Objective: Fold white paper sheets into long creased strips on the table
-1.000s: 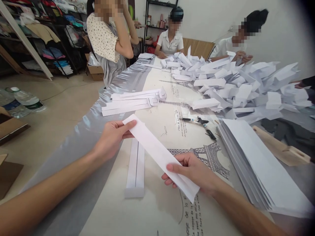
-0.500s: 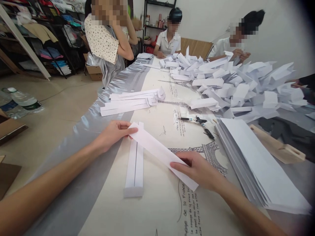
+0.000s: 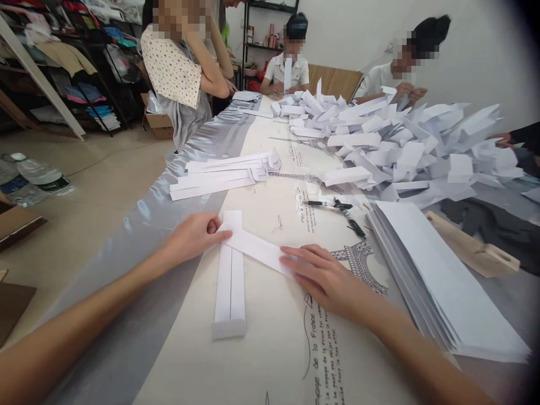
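Note:
A white folded paper strip (image 3: pixel 255 249) slants across the upper part of another long folded strip (image 3: pixel 230 292) on the table. With thumb and fingers, my left hand (image 3: pixel 196 233) pinches the slanting strip's left end. My right hand (image 3: pixel 323 273) is closed over its right end, fingers fairly straight along the paper; that end is hidden under the hand. The lower strip lies lengthwise, with a dark seam down its middle and a folded band at its near end.
Beyond my hands lie several folded strips (image 3: pixel 219 171). A large heap of folded papers (image 3: pixel 379 140) covers the far right, with pens (image 3: pixel 329 204) nearby. At right are a paper stack (image 3: pixel 447 281) and a wooden piece (image 3: pixel 476 247). Several people are around the table.
My right hand has moved left and slightly up along the slanting strip, and its fingers have straightened. The strip's right end no longer shows past the hand. My left hand has shifted slightly down.

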`<state>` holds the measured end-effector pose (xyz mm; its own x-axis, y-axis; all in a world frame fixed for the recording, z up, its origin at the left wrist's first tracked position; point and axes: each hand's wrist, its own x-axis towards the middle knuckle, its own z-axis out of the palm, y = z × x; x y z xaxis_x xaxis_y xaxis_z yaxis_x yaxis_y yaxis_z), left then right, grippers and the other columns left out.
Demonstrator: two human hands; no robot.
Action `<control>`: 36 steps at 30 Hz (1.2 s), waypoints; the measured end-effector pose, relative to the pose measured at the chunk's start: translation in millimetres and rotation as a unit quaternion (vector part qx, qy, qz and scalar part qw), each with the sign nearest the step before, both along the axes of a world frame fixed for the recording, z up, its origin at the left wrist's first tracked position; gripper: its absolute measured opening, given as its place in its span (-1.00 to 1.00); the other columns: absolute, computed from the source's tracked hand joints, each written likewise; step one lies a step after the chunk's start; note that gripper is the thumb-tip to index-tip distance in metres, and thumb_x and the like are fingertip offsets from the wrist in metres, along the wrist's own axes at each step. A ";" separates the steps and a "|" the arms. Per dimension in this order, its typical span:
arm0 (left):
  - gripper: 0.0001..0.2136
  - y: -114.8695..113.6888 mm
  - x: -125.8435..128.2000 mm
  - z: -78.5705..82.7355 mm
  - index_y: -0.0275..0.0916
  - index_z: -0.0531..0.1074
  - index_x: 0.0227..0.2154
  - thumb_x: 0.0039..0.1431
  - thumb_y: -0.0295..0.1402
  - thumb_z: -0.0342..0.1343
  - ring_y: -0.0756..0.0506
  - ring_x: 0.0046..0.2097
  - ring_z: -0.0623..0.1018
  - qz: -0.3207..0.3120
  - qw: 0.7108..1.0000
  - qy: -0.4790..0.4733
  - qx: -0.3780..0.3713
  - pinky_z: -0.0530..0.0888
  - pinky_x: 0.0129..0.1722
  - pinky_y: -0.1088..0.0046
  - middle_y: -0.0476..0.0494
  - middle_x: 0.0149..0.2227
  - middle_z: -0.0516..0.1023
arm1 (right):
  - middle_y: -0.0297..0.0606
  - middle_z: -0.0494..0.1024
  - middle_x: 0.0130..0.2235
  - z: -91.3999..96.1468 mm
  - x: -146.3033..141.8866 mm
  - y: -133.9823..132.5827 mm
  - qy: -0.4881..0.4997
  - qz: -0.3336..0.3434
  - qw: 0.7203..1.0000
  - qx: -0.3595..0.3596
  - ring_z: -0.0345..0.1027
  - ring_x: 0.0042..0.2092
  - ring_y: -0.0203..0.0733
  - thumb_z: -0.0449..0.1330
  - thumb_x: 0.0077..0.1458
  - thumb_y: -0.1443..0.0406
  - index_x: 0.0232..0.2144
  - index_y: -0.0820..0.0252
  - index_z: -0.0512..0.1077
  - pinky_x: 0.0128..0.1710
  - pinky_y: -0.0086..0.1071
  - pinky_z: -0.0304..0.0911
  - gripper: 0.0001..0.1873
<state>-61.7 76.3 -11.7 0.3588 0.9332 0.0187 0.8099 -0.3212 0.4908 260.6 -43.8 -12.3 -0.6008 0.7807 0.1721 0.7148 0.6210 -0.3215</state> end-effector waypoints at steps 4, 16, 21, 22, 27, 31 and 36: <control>-0.75 -11.7 6.8 -8.6 -0.25 0.43 0.02 0.38 -0.28 0.05 -0.29 0.10 0.48 -0.102 0.967 0.040 0.228 0.45 0.06 0.12 -0.29 0.05 0.50 | -0.30 0.37 0.34 -0.8 3.4 3.4 -0.004 0.000 1.000 -0.008 0.27 0.18 0.05 0.01 0.42 0.36 0.27 0.04 0.36 0.18 0.04 0.36 -0.55; -0.56 -37.9 28.1 -14.0 -0.16 0.30 0.29 0.48 -0.58 -0.20 -0.17 0.35 0.39 -0.389 0.897 0.038 0.205 0.29 0.34 0.06 -0.27 0.32 0.39 | -0.30 0.36 0.32 0.4 7.5 6.6 0.016 -0.023 0.997 -0.070 0.24 0.18 0.04 0.02 0.42 0.32 0.23 -0.07 0.41 0.17 0.02 0.34 -0.58; -0.77 -31.7 33.9 -13.3 -0.20 0.58 -0.10 0.49 -0.36 0.00 -0.16 0.02 0.60 -0.348 0.911 -0.025 0.219 0.49 0.10 0.19 -0.21 0.02 0.63 | -0.17 0.41 0.17 -2.6 8.3 8.6 0.067 -0.108 0.983 -0.135 0.37 0.10 -0.03 0.13 0.36 0.23 0.22 -0.07 0.37 0.08 -0.10 0.39 -0.59; -0.79 -30.7 34.3 -14.9 -0.20 0.59 -0.15 0.48 -0.34 0.03 -0.16 0.02 0.59 -0.343 0.913 -0.038 0.220 0.50 0.08 0.20 -0.20 0.00 0.63 | -0.17 0.43 0.12 -2.7 8.3 9.1 0.072 -0.123 0.979 -0.148 0.41 0.04 -0.05 0.15 0.34 0.21 0.20 -0.06 0.38 0.04 -0.12 0.40 -0.60; -0.78 -27.0 33.3 -20.8 -0.22 0.54 0.00 0.49 -0.33 0.01 -0.19 0.12 0.58 -0.356 0.902 -0.058 0.238 0.53 0.11 0.18 -0.22 0.10 0.60 | -0.21 0.50 -0.02 1.4 7.9 11.3 0.090 -0.145 0.969 -0.176 0.45 -0.12 -0.11 0.15 0.32 0.19 0.12 -0.04 0.47 -0.08 -0.18 0.39 -0.66; -0.79 -27.3 34.2 -16.6 -0.27 0.51 -0.02 0.50 -0.34 0.01 -0.20 0.11 0.60 -0.416 0.854 -0.026 0.312 0.53 0.13 0.17 -0.27 0.07 0.63 | -0.24 0.58 -0.09 8.9 8.1 13.0 0.179 -0.181 0.930 -0.266 0.42 -0.24 -0.16 0.16 0.31 0.11 -0.06 0.01 0.58 -0.25 -0.26 0.36 -0.73; -0.77 -31.3 31.8 -3.4 -0.28 0.46 -0.01 0.51 -0.49 -0.11 -0.16 0.01 0.66 -0.418 0.832 -0.008 0.365 0.57 0.02 0.26 -0.28 0.01 0.66 | -0.33 0.50 -0.38 18.5 8.8 11.3 0.315 -0.239 0.808 -0.436 0.24 -0.49 -0.31 0.28 0.21 0.02 -0.08 0.03 0.61 -0.58 -0.45 0.10 -0.66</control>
<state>-29.8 45.0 -15.1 0.8709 0.0951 0.4821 0.1491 -0.9860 -0.0748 269.4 -32.5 6.2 -0.2026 0.8871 -0.4148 0.3297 -0.3370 -0.8819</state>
